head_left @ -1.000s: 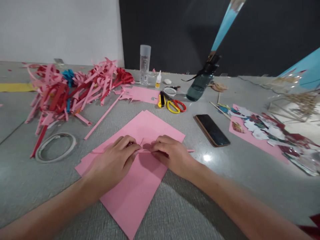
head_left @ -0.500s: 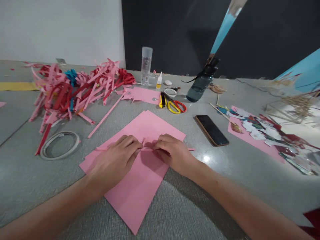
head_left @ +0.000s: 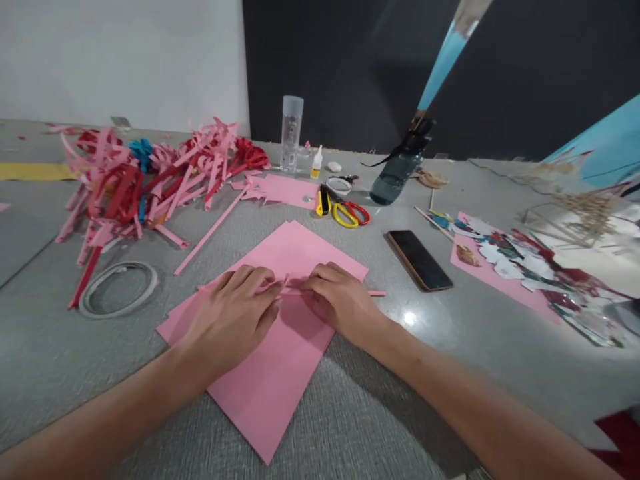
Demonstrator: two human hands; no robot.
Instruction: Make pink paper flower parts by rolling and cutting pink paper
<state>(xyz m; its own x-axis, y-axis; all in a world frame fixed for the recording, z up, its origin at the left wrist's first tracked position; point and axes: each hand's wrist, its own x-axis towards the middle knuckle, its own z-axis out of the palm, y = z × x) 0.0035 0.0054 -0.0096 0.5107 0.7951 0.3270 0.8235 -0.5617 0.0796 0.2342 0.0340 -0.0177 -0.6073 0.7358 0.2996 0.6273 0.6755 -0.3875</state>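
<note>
Several pink paper sheets [head_left: 265,393] lie stacked at a slant in front of me. Across them runs a thin pink paper roll [head_left: 377,293], its right end sticking out past my right hand [head_left: 345,303]. My left hand [head_left: 235,310] is curled on the left part of the roll, fingertips and thumb pinched close to the middle. The right hand's fingers are also closed on it, a short gap from the left. A small upright flap of paper shows between the fingertips. The fingers hide most of the roll.
Pink and red paper strips [head_left: 120,187] heap at the back left, near a roll of tape [head_left: 119,313]. Scissors [head_left: 345,215], a glue bottle [head_left: 317,163] and a clear bottle [head_left: 291,137] stand beyond the sheets. A phone [head_left: 420,260], dark bottle [head_left: 397,175] and paper scraps [head_left: 507,269] are rightward.
The paper roll has turned or shifted slightly away from me under the fingers, and the flap between them looks smaller. Both hands stay closed on the roll. The view has shifted slightly.
</note>
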